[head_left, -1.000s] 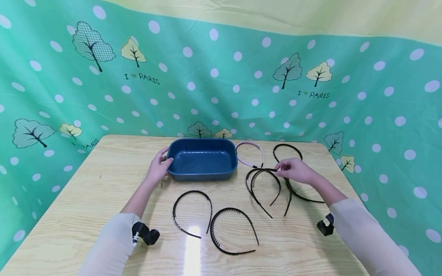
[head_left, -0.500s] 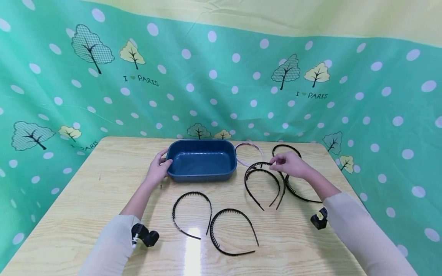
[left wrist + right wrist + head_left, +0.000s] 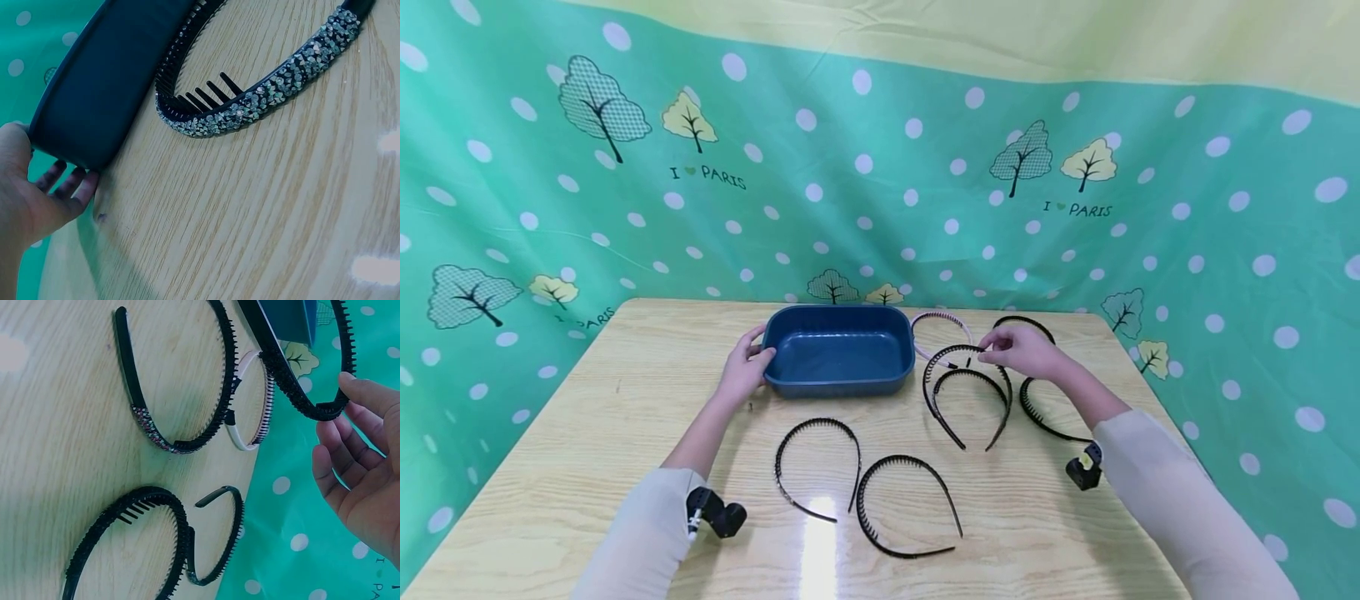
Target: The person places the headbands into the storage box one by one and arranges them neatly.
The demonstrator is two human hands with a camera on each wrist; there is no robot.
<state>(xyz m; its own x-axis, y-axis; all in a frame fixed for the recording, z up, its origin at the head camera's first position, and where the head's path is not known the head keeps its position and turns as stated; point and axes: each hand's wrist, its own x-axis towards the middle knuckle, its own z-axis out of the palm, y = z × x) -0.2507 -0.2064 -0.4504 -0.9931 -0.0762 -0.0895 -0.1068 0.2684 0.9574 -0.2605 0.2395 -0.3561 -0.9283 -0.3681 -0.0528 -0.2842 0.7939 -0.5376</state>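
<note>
My left hand (image 3: 745,367) holds the left end of a dark blue plastic basin (image 3: 838,387), thumb at the rim and fingers against the outer wall. Between thumb and fingers, my right hand (image 3: 1024,350) pinches a black toothed headband (image 3: 284,384) by its arch, raised over the table, its two ends hanging toward me. Under it in the head view lies another black headband (image 3: 142,422) with a glittery band. A pink headband (image 3: 951,315) lies beside the basin's right end. Nearest my left wrist camera is a black headband studded with clear stones (image 3: 269,100).
Two black headbands lie at the right, one farther back (image 3: 1028,319) and one nearer (image 3: 1051,429). Another black headband (image 3: 898,457) lies in front beside the stone-studded one. A green dotted curtain (image 3: 865,217) hangs behind the wooden table (image 3: 587,467).
My right hand has lifted the black headband and moved left and slightly back with it, to above the other headband. My left hand has stayed on the basin.
</note>
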